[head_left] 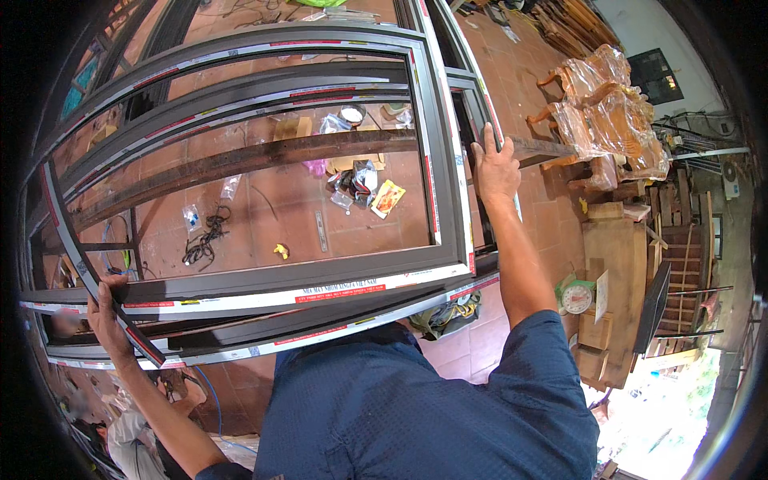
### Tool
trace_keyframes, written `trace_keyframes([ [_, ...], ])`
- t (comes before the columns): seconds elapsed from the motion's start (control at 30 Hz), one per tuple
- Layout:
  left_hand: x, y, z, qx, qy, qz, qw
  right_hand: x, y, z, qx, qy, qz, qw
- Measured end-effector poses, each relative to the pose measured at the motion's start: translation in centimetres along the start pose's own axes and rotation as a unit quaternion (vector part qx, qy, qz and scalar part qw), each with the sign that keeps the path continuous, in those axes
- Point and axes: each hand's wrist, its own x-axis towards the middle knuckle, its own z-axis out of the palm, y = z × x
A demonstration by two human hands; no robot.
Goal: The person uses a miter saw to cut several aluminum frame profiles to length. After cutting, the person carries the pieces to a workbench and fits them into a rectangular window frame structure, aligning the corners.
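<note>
Dark grey metal window frames (360, 263), edged with white and red protective tape, lie stacked in front of me over a wooden beam (256, 166). At the left end, my left hand (110, 320) is closed around a loose, short dark metal profile (66, 212). That profile slants across the frames' near left corner, its lower end sticking out past them. On the right side, my right hand (498, 170) rests with its fingers stretched out and apart on the edge of the stack.
Below the frames, the tiled floor (272, 220) holds a black cord (206, 238), a yellow packet (387, 198) and plastic bags. Plastic-wrapped wooden chairs (612, 128) stand at right, near a round-dial scale (575, 297). Someone in pale clothing (132, 444) is at lower left.
</note>
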Motion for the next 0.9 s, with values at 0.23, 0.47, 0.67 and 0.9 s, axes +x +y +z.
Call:
trace_keyframes([
  [0.23,0.2,-0.5,-0.4,-0.037,-0.034,0.006,0.999,0.7,0.3,-1.9,0.081,-0.08,0.133,0.985],
  [0.47,-0.2,-0.4,-0.5,-0.018,-0.033,-0.003,0.999,2.3,1.0,-4.0,0.124,-0.188,0.105,0.969],
  [0.67,-0.4,-1.1,-0.8,-0.05,-0.02,-0.029,0.998,2.2,1.5,-2.9,0.142,-0.189,0.114,0.965],
  [0.9,-0.3,-0.5,-0.6,-0.088,-0.048,-0.016,0.995,1.9,0.5,-2.2,0.124,-0.171,0.156,0.965],
])
